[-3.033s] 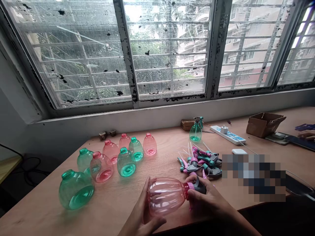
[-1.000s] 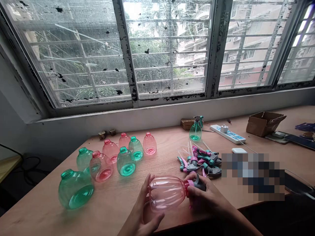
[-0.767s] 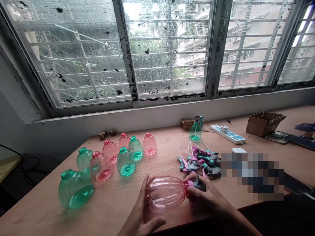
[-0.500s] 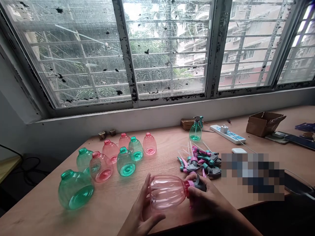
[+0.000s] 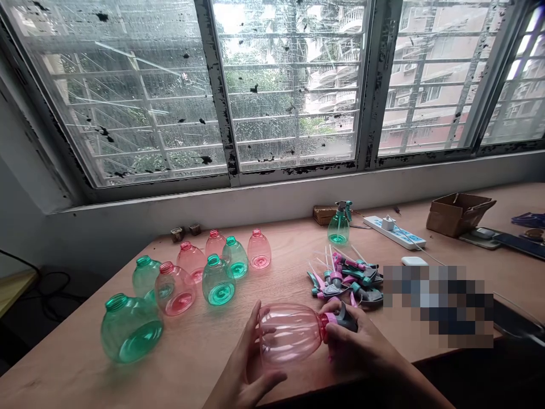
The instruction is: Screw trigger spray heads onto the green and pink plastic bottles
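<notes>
A clear pink spray bottle lies sideways between my hands, its base to the left and its neck to the right. My left hand cups the base, fingers on the far side and thumb stretched along the near side. With its fingers wrapped round the pink collar and dark grey spray head, my right hand grips the neck end. Part of the trigger is hidden by that hand. Just beyond lies a pile of pink, teal and grey spray heads with thin tubes.
Several open green bottles and pink bottles stand on the left of the wooden table. At the back are a complete green spray bottle, a power strip and a cardboard box. A blurred patch covers things at right.
Hardly anything differs. Both hands keep the same hold on the pink spray bottle, and the thin tube inside it shows less clearly now.
</notes>
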Demonstrator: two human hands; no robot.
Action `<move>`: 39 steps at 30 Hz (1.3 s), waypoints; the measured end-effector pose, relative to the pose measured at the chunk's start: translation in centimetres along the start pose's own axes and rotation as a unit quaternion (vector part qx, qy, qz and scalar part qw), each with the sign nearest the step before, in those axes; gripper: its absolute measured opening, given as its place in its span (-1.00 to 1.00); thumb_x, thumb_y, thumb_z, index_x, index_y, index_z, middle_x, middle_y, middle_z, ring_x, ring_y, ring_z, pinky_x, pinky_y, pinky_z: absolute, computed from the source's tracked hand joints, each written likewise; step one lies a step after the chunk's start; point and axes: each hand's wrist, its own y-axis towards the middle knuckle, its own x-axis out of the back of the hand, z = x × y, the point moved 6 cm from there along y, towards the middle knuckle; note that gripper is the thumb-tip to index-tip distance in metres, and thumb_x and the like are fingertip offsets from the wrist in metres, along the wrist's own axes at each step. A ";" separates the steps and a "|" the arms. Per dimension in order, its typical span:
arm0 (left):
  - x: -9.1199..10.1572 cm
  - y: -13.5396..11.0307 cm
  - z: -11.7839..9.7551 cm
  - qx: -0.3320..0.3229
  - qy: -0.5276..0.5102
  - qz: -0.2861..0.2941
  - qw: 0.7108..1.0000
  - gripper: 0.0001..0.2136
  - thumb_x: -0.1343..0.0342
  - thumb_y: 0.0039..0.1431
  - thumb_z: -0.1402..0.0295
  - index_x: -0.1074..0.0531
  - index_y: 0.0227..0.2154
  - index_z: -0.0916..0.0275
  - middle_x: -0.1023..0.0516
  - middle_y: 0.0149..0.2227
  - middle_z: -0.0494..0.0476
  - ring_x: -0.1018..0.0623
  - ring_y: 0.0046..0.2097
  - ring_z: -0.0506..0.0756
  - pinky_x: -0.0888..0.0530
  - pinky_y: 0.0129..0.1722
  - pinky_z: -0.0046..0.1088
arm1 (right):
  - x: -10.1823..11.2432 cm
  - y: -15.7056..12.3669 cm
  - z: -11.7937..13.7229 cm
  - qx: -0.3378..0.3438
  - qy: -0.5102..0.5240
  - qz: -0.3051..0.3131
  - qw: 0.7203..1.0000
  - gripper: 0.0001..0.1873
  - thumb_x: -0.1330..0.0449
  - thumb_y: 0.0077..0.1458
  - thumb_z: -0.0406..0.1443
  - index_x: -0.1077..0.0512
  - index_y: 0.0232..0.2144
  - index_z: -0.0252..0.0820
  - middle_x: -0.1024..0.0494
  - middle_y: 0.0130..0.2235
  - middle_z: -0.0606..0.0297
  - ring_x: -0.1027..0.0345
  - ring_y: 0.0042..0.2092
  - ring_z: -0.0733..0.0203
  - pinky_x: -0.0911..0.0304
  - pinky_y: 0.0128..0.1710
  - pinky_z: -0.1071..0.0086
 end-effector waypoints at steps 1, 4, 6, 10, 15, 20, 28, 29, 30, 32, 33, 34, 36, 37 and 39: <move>0.0 0.1 0.1 -0.002 0.010 0.001 1.000 -0.10 -0.27 0.18 0.05 0.19 0.42 -0.09 -0.29 0.33 0.24 -0.36 0.28 0.31 -0.23 0.32 -0.10 | 0.0 0.0 0.0 0.000 0.000 0.000 1.000 -0.65 -0.36 0.13 -0.11 -0.36 -0.21 -0.21 -0.58 -0.46 0.34 -0.50 -0.50 0.23 -0.40 -0.45 0.38; 0.0 0.1 0.7 -0.008 0.031 0.009 0.999 -0.08 -0.23 0.20 0.01 0.27 0.42 -0.05 -0.46 0.15 0.24 -0.45 0.20 0.28 -0.25 0.30 -0.09 | 0.0 0.0 0.0 0.000 0.001 -0.001 1.000 -0.64 -0.36 0.12 -0.11 -0.37 -0.22 -0.21 -0.58 -0.47 0.34 -0.49 -0.51 0.24 -0.40 -0.46 0.39; 0.1 0.0 1.0 -0.010 0.035 0.007 0.999 -0.01 -0.27 0.16 0.01 0.32 0.43 0.00 -0.45 0.16 0.26 -0.45 0.20 0.29 -0.24 0.30 -0.10 | 0.0 0.1 -0.1 0.000 0.003 0.000 1.000 -0.64 -0.37 0.11 -0.11 -0.37 -0.22 -0.21 -0.59 -0.46 0.34 -0.49 -0.51 0.24 -0.40 -0.47 0.38; 0.1 -0.2 1.1 0.010 0.004 0.013 1.000 -0.01 -0.25 0.17 0.00 0.30 0.43 0.10 -0.36 0.25 0.33 -0.39 0.25 0.33 -0.22 0.31 -0.10 | 0.0 0.1 -0.4 -0.005 0.010 0.000 1.000 -0.62 -0.38 0.09 -0.11 -0.36 -0.22 -0.21 -0.59 -0.45 0.32 -0.49 -0.52 0.24 -0.40 -0.48 0.37; 0.0 0.0 0.4 0.007 0.007 0.013 1.000 -0.08 -0.28 0.17 0.04 0.18 0.43 0.02 -0.18 0.39 0.25 -0.30 0.32 0.34 -0.16 0.35 -0.12 | 0.1 0.1 -0.5 0.001 0.011 -0.002 1.000 -0.62 -0.37 0.10 -0.11 -0.36 -0.21 -0.21 -0.58 -0.47 0.33 -0.50 -0.51 0.23 -0.41 -0.47 0.37; -0.2 0.2 0.8 -0.006 0.028 0.010 1.000 -0.06 -0.24 0.19 0.02 0.29 0.43 -0.02 -0.43 0.19 0.26 -0.44 0.21 0.29 -0.23 0.31 -0.08 | 0.1 0.1 -0.5 0.000 0.016 0.001 1.000 -0.63 -0.37 0.10 -0.11 -0.37 -0.22 -0.21 -0.58 -0.47 0.33 -0.50 -0.51 0.23 -0.42 -0.47 0.36; -0.1 -0.2 1.0 0.023 -0.010 0.026 0.999 0.02 -0.27 0.15 -0.02 0.29 0.43 0.14 -0.36 0.23 0.37 -0.39 0.25 0.34 -0.18 0.33 -0.06 | 0.1 0.1 -0.5 0.000 0.000 -0.003 1.000 -0.61 -0.39 0.09 -0.11 -0.36 -0.19 -0.20 -0.59 -0.45 0.33 -0.51 -0.50 0.23 -0.42 -0.45 0.36; -0.1 -0.1 1.0 0.026 -0.011 0.030 0.999 0.00 -0.27 0.15 0.00 0.28 0.43 0.14 -0.36 0.24 0.36 -0.38 0.26 0.34 -0.16 0.34 -0.05 | 0.1 0.1 -0.5 0.001 0.000 -0.003 1.000 -0.61 -0.38 0.09 -0.11 -0.35 -0.19 -0.20 -0.59 -0.45 0.33 -0.51 -0.50 0.23 -0.42 -0.46 0.36; -0.2 -0.1 0.9 0.023 -0.013 0.031 0.999 0.00 -0.28 0.15 0.01 0.27 0.43 0.11 -0.32 0.28 0.35 -0.36 0.28 0.34 -0.15 0.34 -0.05 | 0.1 0.1 -0.6 0.002 -0.001 -0.002 1.000 -0.61 -0.38 0.09 -0.11 -0.36 -0.19 -0.20 -0.59 -0.46 0.33 -0.51 -0.50 0.23 -0.42 -0.46 0.36; -0.3 0.0 0.7 0.008 -0.011 0.027 1.000 -0.03 -0.28 0.17 0.06 0.28 0.43 0.01 -0.16 0.39 0.29 -0.30 0.32 0.33 -0.15 0.35 -0.04 | 0.2 0.1 -0.6 0.003 0.000 -0.001 1.000 -0.61 -0.38 0.10 -0.11 -0.36 -0.19 -0.21 -0.59 -0.47 0.33 -0.50 -0.51 0.22 -0.42 -0.46 0.36; -0.3 0.1 0.7 -0.002 -0.006 0.023 1.000 -0.05 -0.28 0.19 0.09 0.27 0.42 -0.03 -0.09 0.42 0.24 -0.28 0.33 0.33 -0.15 0.35 -0.05 | 0.2 0.1 -0.7 0.003 0.000 -0.001 1.000 -0.61 -0.38 0.10 -0.11 -0.36 -0.18 -0.21 -0.59 -0.47 0.33 -0.50 -0.51 0.22 -0.42 -0.46 0.36; -0.3 0.2 0.8 -0.012 0.001 0.019 1.000 -0.07 -0.28 0.20 0.10 0.27 0.42 -0.06 -0.06 0.43 0.21 -0.28 0.33 0.32 -0.16 0.35 -0.06 | 0.3 0.1 -0.7 0.003 0.000 -0.002 1.000 -0.61 -0.38 0.10 -0.11 -0.36 -0.18 -0.21 -0.59 -0.47 0.33 -0.50 -0.51 0.22 -0.42 -0.46 0.36; -0.3 0.2 0.9 -0.023 0.012 0.013 1.000 -0.09 -0.26 0.21 0.09 0.26 0.42 -0.08 -0.07 0.43 0.20 -0.33 0.29 0.30 -0.20 0.34 -0.07 | 0.3 0.1 -0.7 0.001 0.002 -0.004 1.000 -0.60 -0.38 0.09 -0.11 -0.36 -0.18 -0.20 -0.59 -0.46 0.32 -0.51 -0.51 0.21 -0.42 -0.46 0.35; -0.3 0.2 0.9 -0.025 0.013 0.013 1.000 -0.08 -0.25 0.21 0.08 0.27 0.42 -0.07 -0.09 0.42 0.22 -0.38 0.26 0.30 -0.23 0.32 -0.08 | 0.3 0.2 -0.7 -0.001 0.004 -0.004 1.000 -0.60 -0.38 0.09 -0.11 -0.36 -0.18 -0.20 -0.59 -0.46 0.32 -0.51 -0.50 0.21 -0.42 -0.46 0.35; -0.3 0.1 0.7 -0.023 0.015 0.015 0.999 -0.07 -0.25 0.21 0.07 0.29 0.42 -0.06 -0.11 0.41 0.24 -0.43 0.22 0.29 -0.27 0.30 -0.08 | 0.2 0.2 -0.7 -0.001 0.006 -0.001 1.000 -0.61 -0.38 0.09 -0.11 -0.36 -0.19 -0.20 -0.59 -0.45 0.33 -0.51 -0.50 0.21 -0.41 -0.47 0.36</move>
